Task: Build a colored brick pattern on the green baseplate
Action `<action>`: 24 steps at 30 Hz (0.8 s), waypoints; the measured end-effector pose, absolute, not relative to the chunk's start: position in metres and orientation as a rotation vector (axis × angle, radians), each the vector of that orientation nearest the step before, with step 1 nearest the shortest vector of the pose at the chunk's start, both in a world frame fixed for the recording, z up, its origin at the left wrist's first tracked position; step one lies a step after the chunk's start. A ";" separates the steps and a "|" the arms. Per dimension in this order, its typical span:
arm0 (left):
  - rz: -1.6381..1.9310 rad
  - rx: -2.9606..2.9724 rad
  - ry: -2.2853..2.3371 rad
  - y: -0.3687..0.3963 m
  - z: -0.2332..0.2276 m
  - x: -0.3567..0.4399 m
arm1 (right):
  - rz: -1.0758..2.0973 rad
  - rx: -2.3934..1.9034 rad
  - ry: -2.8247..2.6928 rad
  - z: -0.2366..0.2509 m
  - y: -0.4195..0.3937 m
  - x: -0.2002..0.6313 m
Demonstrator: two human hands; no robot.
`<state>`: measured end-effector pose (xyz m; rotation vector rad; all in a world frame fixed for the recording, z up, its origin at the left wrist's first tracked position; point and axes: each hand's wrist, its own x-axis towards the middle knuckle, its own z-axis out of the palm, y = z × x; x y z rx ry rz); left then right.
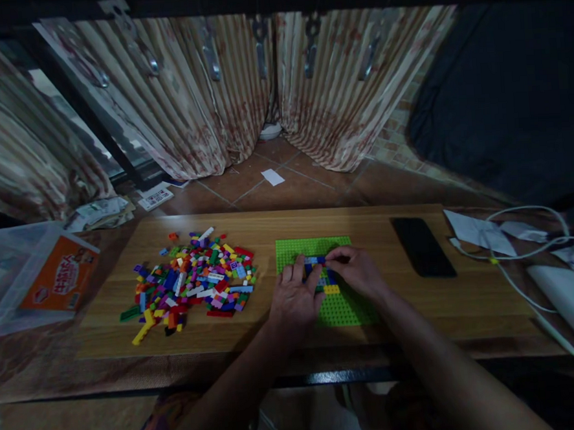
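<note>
Left hand [294, 295], fingers parted, lies over the green baseplate [346, 312] at its blue and yellow bricks [331, 289]; right hand [356, 269] bends fingertips to their far-right edge, grip unclear, loose brick pile [198, 272] well to the left.

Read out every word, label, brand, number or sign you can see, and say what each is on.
Orange label on the clear plastic box: large white Chinese characters, possibly ending "达人"; the rest too blurred.
White paper by the curtain: black print, too blurred.
Purple brick and white brick in the pile: tiny marks, unreadable.
</note>
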<state>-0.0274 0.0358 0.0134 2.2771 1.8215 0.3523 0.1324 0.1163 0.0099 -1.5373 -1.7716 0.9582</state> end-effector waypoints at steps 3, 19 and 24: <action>0.343 2.292 1.831 0.036 0.013 -0.027 | 0.949 -1.553 -1.778 0.008 0.117 0.132; 0.234 2.319 1.834 0.038 0.022 -0.023 | 0.912 -1.548 -1.773 0.005 0.118 0.129; 0.302 2.326 1.831 0.033 0.019 -0.022 | 0.902 -1.555 -1.832 0.004 0.119 0.134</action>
